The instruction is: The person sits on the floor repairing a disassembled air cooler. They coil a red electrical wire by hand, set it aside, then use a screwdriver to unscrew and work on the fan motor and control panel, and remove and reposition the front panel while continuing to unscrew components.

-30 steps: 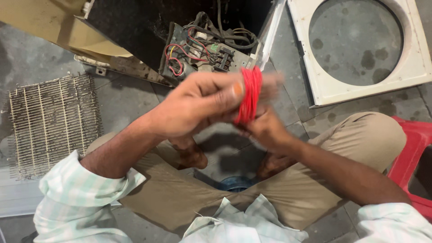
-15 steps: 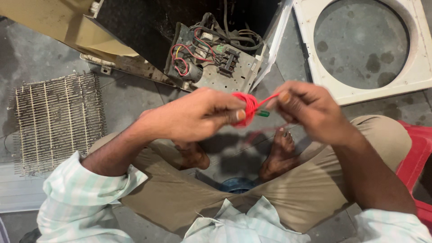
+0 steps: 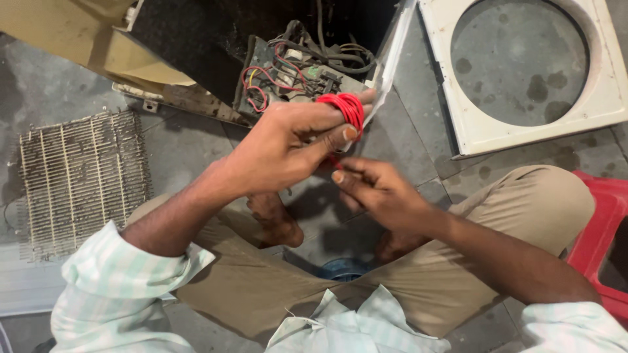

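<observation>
Left hand [image 3: 288, 140] is raised over the lap, fingers closed around a coil of thin red wire [image 3: 343, 108] wound round the fingertips, thumb pressing on it. Right hand [image 3: 376, 193] sits just below, fingers curled, thumb and forefinger pinched on the loose red end under the coil. Coil is in the air, just in front of an open grey electrical box with red and black wiring [image 3: 297, 72]. Dusty metal wire grille [image 3: 78, 183] lies on the concrete floor [image 3: 183, 150] to the left. White square plastic panel with a round cut-out [image 3: 615, 98] lies at upper right. Red plastic stool [image 3: 605, 229] at right edge, touching the knee.
</observation>
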Tool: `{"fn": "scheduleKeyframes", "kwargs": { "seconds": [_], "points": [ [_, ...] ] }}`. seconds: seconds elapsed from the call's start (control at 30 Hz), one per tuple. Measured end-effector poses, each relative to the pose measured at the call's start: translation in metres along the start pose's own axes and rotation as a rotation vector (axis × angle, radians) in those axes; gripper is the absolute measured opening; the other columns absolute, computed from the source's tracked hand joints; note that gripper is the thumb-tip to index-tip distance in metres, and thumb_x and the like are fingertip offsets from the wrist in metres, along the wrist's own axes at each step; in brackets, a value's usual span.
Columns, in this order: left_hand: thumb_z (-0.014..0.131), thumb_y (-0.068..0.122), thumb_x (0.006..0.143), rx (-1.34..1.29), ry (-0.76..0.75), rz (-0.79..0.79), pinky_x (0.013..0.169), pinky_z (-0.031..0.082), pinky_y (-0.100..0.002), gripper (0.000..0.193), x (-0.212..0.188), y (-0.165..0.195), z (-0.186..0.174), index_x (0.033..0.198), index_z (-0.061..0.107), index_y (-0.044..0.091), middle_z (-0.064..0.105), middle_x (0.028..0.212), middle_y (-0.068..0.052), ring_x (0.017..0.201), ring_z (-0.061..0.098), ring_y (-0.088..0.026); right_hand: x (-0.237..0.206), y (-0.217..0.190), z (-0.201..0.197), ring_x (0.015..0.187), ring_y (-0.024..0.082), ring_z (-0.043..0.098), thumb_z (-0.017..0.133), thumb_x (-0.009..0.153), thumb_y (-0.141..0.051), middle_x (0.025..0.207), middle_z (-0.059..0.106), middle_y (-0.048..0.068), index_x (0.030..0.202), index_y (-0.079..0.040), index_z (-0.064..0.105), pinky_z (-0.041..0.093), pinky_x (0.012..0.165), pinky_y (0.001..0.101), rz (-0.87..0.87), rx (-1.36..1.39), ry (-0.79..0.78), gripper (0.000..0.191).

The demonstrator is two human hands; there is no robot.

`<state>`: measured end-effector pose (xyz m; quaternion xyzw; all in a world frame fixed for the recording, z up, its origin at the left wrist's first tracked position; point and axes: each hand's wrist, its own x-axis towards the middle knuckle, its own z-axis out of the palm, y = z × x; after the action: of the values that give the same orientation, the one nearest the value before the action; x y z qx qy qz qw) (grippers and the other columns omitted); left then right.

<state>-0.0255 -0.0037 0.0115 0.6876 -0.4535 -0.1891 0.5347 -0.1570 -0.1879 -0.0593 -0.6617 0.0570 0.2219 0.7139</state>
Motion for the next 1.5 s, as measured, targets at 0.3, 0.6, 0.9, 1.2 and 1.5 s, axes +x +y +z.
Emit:
{"fn": "scheduleKeyframes", "kwargs": {
  "seconds": [0.3,0.6,0.9,1.2,1.5],
  "points": [
    [0.067,0.013,0.096,0.279,-0.218,-0.001,0.064,0.051,-0.04,0.016,-0.003,-0.004,-0.013,0.096,0.069,-0.002,0.067,0.082,-0.02,0.07,0.063,-0.036,-0.017,-0.057,-0.04,0.069,0.006,0.06,0.07,0.098,-0.01,0.083,0.068,0.003,0.112,-0.004,0.072,0.049,0.06,0.0248,-0.529,-0.722,0.251,0.015],
    [0.048,0.034,0.113,-0.451,-0.506,-0.307,0.087,0.052,-0.032,0.04,-0.012,0.003,0.005,0.121,0.07,0.002,0.065,0.094,-0.003,0.095,0.062,-0.014,-0.004,-0.021,-0.052,0.075,0.005,0.059,0.064,0.104,-0.02,0.097,0.068,0.0,0.117,-0.005,0.072,0.047,0.06,0.0207,-0.44,-0.12,0.128,0.022],
    [0.041,0.031,0.116,-0.717,-0.023,-0.192,0.093,0.058,-0.035,0.039,-0.006,-0.012,0.01,0.128,0.058,-0.001,0.067,0.116,-0.008,0.106,0.067,-0.017,0.006,0.0,-0.009,0.066,0.013,0.058,0.056,0.107,-0.016,0.08,0.069,0.005,0.104,-0.002,0.069,0.048,0.06,0.0291,-0.238,-0.325,0.152,0.019],
    [0.044,0.023,0.114,-0.059,0.072,-0.141,0.076,0.058,-0.032,0.025,-0.007,-0.015,0.021,0.112,0.053,-0.002,0.074,0.094,-0.01,0.084,0.073,-0.016,-0.008,-0.029,-0.025,0.079,0.038,0.066,0.062,0.1,-0.012,0.09,0.067,0.017,0.117,-0.002,0.065,0.052,0.068,0.047,-0.567,-0.983,0.187,0.02],
    [0.037,0.024,0.119,-0.77,0.096,-0.23,0.077,0.047,-0.031,0.035,0.002,-0.029,0.02,0.122,0.058,-0.004,0.045,0.082,-0.004,0.077,0.046,-0.012,-0.015,-0.052,-0.023,0.072,0.035,0.065,0.067,0.093,-0.019,0.087,0.065,0.012,0.134,-0.011,0.066,0.052,0.058,0.0463,-0.573,-1.248,0.177,0.041]
  ]
}}
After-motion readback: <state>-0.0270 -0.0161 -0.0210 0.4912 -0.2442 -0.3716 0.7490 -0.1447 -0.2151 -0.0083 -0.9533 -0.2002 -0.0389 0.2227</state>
